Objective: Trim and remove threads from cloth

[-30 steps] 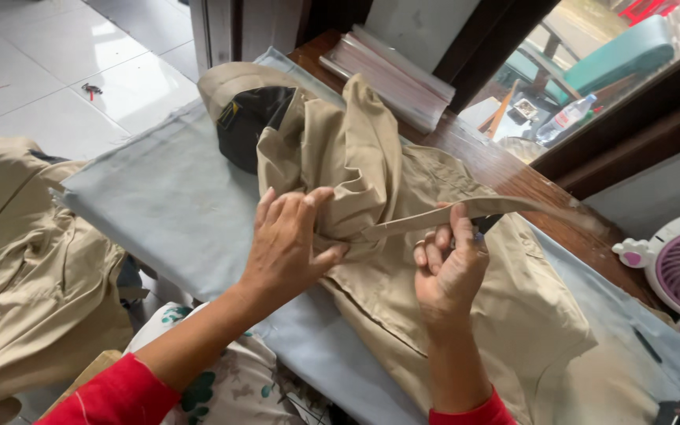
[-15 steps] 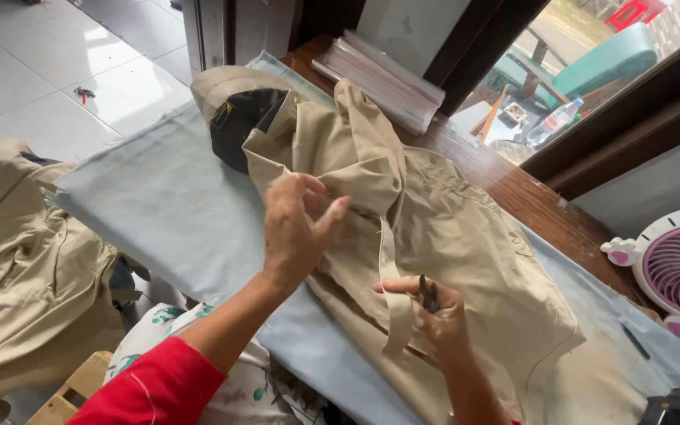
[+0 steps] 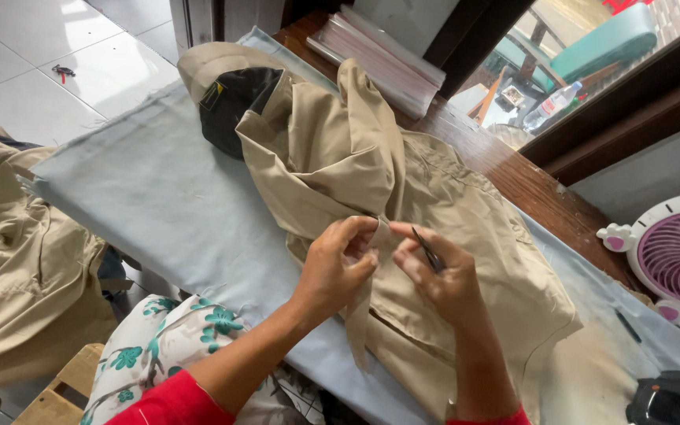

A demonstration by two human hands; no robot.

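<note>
A khaki garment [image 3: 466, 228] lies crumpled on a table covered with pale blue cloth [image 3: 143, 197]. My left hand [image 3: 336, 264] pinches a fold of the khaki fabric near the garment's middle. Close beside it, my right hand [image 3: 442, 275] holds a small dark thread snipper [image 3: 428, 250], its tip pointing at the same fold. A narrow khaki strip [image 3: 358, 330] hangs down from the pinched spot toward me. Both sleeves are red.
A black-and-khaki cap [image 3: 234, 98] sits at the table's far end. Clear plastic bags [image 3: 383, 59] lie on the wooden sill. A white and purple fan [image 3: 674, 256] stands at right, a dark iron [image 3: 674, 397] at bottom right. More khaki clothes [image 3: 17, 260] are piled at left.
My left hand dropped from a raised, open pose onto the fabric and pinched it. My right hand moved up beside it with the snipper. The strip, earlier stretched to the right, now hangs down.
</note>
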